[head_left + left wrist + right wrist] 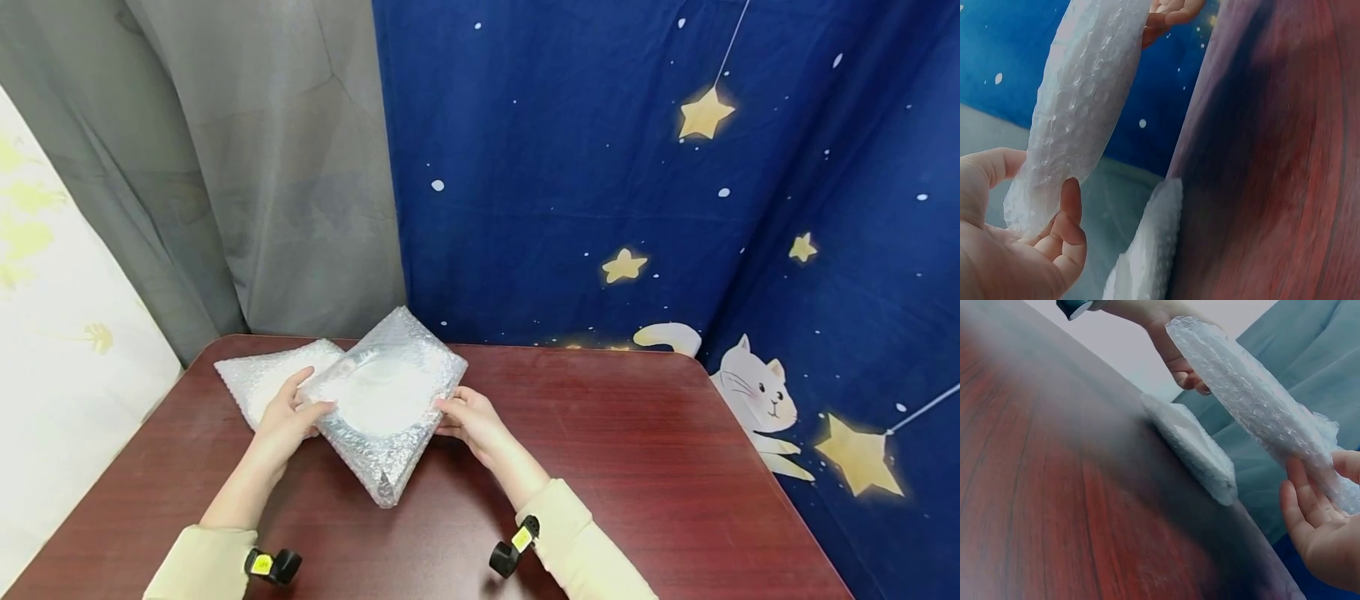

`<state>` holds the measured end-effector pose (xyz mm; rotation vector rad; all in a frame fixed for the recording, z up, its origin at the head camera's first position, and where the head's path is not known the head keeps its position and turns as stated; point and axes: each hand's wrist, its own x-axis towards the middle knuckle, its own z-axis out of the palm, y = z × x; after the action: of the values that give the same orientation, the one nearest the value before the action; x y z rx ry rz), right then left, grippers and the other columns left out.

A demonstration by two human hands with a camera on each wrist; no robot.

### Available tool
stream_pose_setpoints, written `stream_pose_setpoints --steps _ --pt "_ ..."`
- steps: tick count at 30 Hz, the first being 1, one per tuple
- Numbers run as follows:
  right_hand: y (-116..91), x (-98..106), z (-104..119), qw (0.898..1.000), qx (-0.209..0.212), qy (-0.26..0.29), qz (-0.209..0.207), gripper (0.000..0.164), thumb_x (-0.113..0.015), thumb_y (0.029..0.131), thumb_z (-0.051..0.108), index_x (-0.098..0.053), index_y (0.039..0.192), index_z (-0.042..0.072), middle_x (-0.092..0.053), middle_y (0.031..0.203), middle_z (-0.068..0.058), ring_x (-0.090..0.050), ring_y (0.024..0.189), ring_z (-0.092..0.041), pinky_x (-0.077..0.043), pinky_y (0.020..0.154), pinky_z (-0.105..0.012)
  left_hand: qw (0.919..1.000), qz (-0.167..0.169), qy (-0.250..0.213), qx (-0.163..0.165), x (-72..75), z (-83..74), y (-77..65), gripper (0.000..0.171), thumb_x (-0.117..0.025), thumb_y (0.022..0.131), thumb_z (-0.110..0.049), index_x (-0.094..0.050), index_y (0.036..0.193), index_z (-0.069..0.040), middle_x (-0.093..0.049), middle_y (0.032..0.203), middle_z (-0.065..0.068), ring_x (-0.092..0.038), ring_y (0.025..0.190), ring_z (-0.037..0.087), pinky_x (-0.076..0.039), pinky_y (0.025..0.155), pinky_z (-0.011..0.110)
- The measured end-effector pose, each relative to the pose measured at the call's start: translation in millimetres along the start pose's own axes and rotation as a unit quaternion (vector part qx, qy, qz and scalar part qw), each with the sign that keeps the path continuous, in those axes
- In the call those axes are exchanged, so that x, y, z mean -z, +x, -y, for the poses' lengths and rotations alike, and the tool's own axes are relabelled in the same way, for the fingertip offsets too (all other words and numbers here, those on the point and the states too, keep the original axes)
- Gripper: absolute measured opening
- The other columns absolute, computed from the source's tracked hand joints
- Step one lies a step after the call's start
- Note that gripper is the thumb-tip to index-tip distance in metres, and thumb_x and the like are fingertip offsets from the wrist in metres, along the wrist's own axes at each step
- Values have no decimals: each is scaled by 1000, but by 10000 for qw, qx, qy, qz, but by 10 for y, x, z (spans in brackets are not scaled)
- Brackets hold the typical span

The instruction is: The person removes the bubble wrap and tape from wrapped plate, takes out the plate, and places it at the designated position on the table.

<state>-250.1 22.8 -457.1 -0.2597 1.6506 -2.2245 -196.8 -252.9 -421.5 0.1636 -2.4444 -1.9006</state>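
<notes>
A bubble-wrapped package (386, 396), roughly square with a pale round shape showing through, is held up above the table by both hands. My left hand (285, 421) grips its left corner, thumb on the upper face and fingers beneath. At the opposite corner my right hand (476, 425) pinches it the same way. From the side, the left wrist view shows the wrap's thick bubbled edge between thumb and fingers of the left hand (1029, 244). A second bubble-wrapped package (262, 375) lies flat on the table behind the left hand, partly covered by the held one.
The dark red wooden table (600, 442) spreads under both hands. Grey curtain (285, 208) and blue star-patterned curtain (540, 167) hang along its far edge. A pale patterned cloth (60, 333) is at the left.
</notes>
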Motion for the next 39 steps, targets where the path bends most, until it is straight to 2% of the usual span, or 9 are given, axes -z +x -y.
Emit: stream_pose_setpoints --steps 5,13,15,19,26,29,32,36,39 --pt "-62 96 73 10000 38 -5 26 11 -59 92 6 -51 98 1 -64 81 -3 -64 69 -11 -53 69 -30 9997 72 230 -74 -81 -49 -18 75 -65 91 -18 -22 153 -8 -22 145 31 -53 66 5 -49 67 25" --pt "-221 253 170 9998 167 -55 56 18 -56 92 3 -51 108 -4 -66 86 -5 -66 75 -14 -54 71 -33 9981 260 480 -282 -231 -87 -62 73 -66 91 -21 -27 151 -8 -30 145 24 -53 69 11 -48 69 29" --pt "-262 288 189 9998 176 -55 46 20 -56 92 2 -50 110 -6 -66 86 -6 -66 76 -14 -54 72 -33 9977 253 527 -333 -270 -106 -78 72 -67 90 -21 -29 150 -8 -39 139 21 -54 70 14 -49 69 30" --pt "-334 359 214 9998 158 -87 10 25 -55 92 2 -49 114 -8 -67 88 -5 -67 76 -14 -54 72 -33 9970 222 605 -425 -347 -135 -111 70 -68 89 -19 -33 148 -8 -53 112 18 -54 68 19 -49 67 32" --pt "-441 498 245 9997 200 -140 -36 29 -55 93 1 -48 118 -11 -68 89 -5 -67 77 -14 -54 73 -34 9966 369 500 -542 -495 -156 -152 69 -69 87 -15 -35 146 -5 -54 99 14 -49 60 15 -47 61 30" --pt "-492 567 248 9997 164 -153 -87 29 -55 92 1 -48 118 -11 -68 87 -4 -67 76 -13 -54 72 -33 9961 435 508 -576 -563 -152 -174 68 -70 87 -15 -36 145 -5 -50 80 9 -46 57 13 -46 59 27" --pt "-541 639 248 9996 112 -209 -166 30 -56 92 1 -48 118 -11 -68 86 -3 -66 73 -12 -54 70 -31 9964 529 393 -541 -632 -149 -186 69 -71 86 -14 -35 145 -6 -48 74 6 -44 56 12 -44 56 27" --pt "-603 729 250 9991 77 -326 -248 30 -57 92 2 -48 118 -12 -67 85 -3 -65 71 -11 -54 69 -30 9960 614 265 -587 -724 -146 -200 70 -71 86 -12 -35 145 -4 -57 102 18 -51 70 13 -45 61 25" --pt "-646 794 248 9989 68 -394 -247 32 -57 92 3 -47 118 -13 -67 86 -3 -65 72 -11 -54 70 -31 9953 669 186 -677 -796 -129 -211 70 -71 86 -11 -35 145 -1 -45 135 23 -57 92 20 -47 72 24"
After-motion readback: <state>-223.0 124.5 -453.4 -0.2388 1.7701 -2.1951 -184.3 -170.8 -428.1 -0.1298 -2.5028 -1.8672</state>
